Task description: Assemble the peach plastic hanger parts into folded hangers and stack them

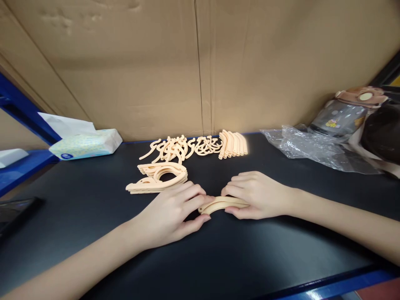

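A curved, peach-coloured plastic piece [218,204] lies on the black tabletop [234,258] in the middle. My right hand [258,195] is closed over its right end, thumb below and fingers on top. My left hand [175,214] pinches its left end between fingers and thumb. Just behind my left hand sits a stack of assembled peach hanger-like pieces [158,178]. Further back lie several loose hook-shaped parts [181,148] and a row of curved bars [233,144] packed side by side.
A tissue pack [86,142] lies at the back left by a blue shelf frame [21,166]. Crumpled clear plastic [308,148] and a bottle in a bag [342,116] sit at the back right. A cardboard wall [200,62] stands behind. A dark phone-like slab [14,210] rests at the left edge.
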